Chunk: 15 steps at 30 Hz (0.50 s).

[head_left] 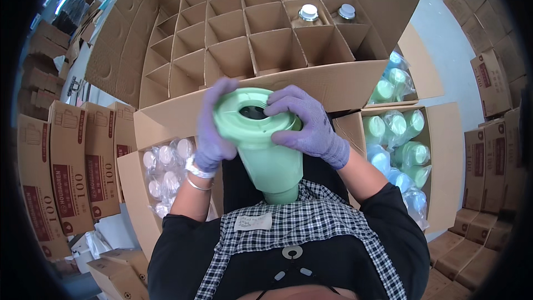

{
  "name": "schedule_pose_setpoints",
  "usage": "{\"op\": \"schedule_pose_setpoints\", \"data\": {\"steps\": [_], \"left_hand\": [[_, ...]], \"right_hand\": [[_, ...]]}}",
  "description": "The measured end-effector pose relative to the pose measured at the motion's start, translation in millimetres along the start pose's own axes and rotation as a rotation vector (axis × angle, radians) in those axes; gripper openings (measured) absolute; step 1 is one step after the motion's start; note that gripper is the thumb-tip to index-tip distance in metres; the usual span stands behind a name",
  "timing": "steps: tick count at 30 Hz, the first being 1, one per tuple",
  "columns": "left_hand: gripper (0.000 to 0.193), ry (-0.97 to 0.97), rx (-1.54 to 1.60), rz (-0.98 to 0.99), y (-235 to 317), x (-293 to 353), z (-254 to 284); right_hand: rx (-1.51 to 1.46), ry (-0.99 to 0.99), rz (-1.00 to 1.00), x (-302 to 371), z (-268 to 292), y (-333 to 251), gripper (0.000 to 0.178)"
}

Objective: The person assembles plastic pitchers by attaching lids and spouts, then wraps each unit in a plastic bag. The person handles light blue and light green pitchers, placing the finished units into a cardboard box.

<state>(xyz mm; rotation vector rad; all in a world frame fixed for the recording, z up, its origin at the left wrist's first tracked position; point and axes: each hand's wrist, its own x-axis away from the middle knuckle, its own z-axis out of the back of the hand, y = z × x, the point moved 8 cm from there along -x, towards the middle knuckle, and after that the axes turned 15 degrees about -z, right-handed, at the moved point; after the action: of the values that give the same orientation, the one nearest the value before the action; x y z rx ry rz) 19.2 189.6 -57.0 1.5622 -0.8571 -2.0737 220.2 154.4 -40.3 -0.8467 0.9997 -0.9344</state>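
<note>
Both of my hands wear purple gloves and grip a pale green plastic vessel [272, 161] in front of my chest. It has a wide round collar at its upper end, with a dark round opening in it. My left hand [214, 128] wraps the collar's left side. On the right side, my right hand [311, 122] has its thumb against the outer rim and its fingers over the top, by the opening. The vessel's narrower lower end touches my checked apron [316, 216]. Just beyond my hands stands a large divided cardboard carton [338, 86]; several white-capped clear bottles [308, 14] sit in its far right compartments.
An open carton [130, 175] at left holds bagged pink-topped items [166, 155]. At right, another open carton [444, 161] contains bagged green and blue items [413, 153], with a similar carton [425, 61] behind. Closed cartons stand at left [69, 172] and right [491, 161].
</note>
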Motion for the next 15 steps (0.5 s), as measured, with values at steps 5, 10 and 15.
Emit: {"op": "schedule_pose_setpoints", "data": {"steps": [5, 10, 15], "left_hand": [[0.098, -0.395, -0.333, -0.266, 34, -43, 10], [0.049, 0.4, 0.891, 0.345, -56, 39, -27], [0.057, 0.239, 0.646, 0.283, -75, 73, -10]], "right_hand": [[0.145, -0.147, 0.183, -54, 19, -55, 0.04], [0.829, 0.237, -0.204, -194, 122, 58, 0.04], [1.224, 0.119, -0.394, -213, 137, 123, 0.05]]}}
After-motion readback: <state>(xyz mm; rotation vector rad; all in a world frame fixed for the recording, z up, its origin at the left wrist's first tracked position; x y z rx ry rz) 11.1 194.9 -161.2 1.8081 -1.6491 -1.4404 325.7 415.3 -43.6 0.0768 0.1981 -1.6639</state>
